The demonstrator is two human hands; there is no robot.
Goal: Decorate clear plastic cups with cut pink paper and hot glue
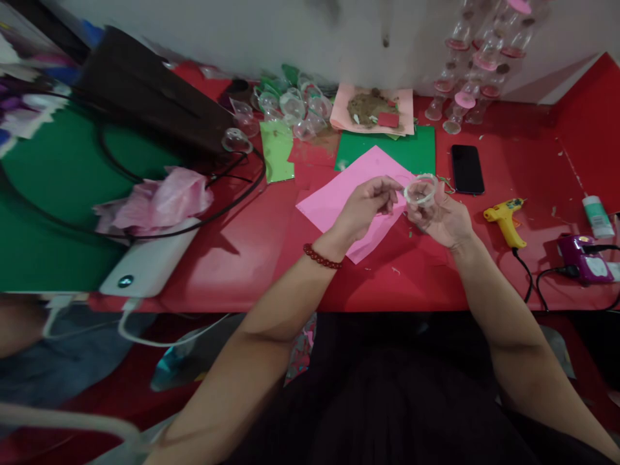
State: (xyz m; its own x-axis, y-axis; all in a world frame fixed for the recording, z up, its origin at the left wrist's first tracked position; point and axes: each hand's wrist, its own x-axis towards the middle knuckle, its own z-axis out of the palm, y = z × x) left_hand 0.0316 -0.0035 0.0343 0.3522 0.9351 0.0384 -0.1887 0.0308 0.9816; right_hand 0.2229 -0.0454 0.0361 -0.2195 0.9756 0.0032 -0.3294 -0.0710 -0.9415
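My right hand (443, 219) grips a small clear plastic cup (420, 191), tilted so its open rim faces me, just above the red table (252, 258). My left hand (368, 206), with a red bead bracelet at the wrist, reaches in from the left; its fingertips are pinched together at the cup's rim, and whether they hold anything is too small to see. Under both hands lies a pink paper sheet (334, 200).
A black phone (467, 168), a yellow glue gun (506, 219) and a white bottle (598, 216) lie to the right. At the back are a green sheet (411, 150), several clear cups (295, 106) and a paper with brown material (371, 106). Green board, crumpled pink plastic, cables and a white power bank sit left.
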